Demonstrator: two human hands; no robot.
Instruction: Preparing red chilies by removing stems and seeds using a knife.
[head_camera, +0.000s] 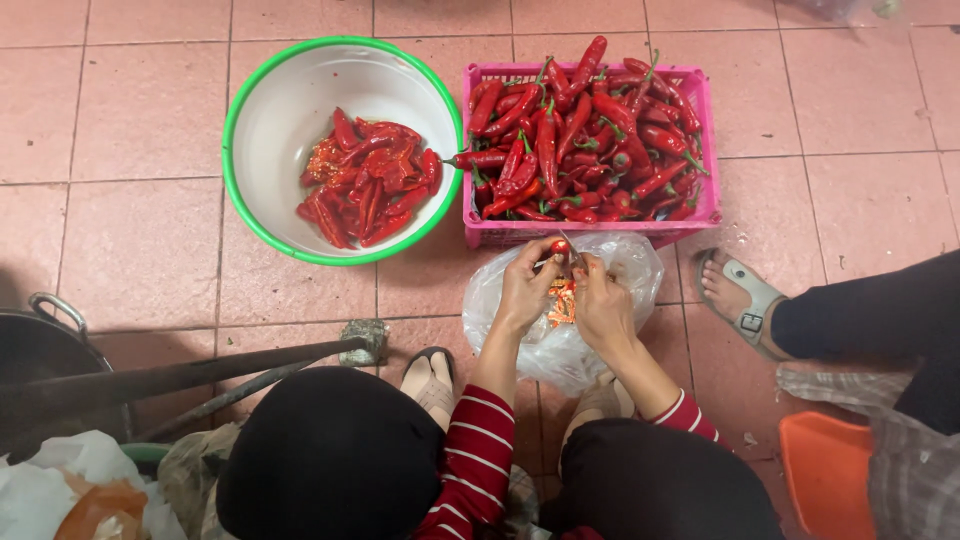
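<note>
Over the plastic bag (545, 345), just short of the pink basket's rim (580, 232), both hands' grips (525, 290) (603, 305) pinch one chili (560, 247).

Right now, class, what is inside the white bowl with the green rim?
The white bowl holds a pile of cut-open red chillies on its right side. The bowl's bottom under that pile is covered.

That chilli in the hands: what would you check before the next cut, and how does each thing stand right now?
1. Chilli gripped in left hand: ok.
2. Blade in right hand, clear of fingers: cannot tell.
3. Plastic bag lies under the hands to catch scraps: ok.
4. White bowl has room for more cut pieces: ok.
5. Pink basket of whole chillies sits close ahead: ok.
6. Sandalled foot nearby, apart from the hands: ok.
</note>
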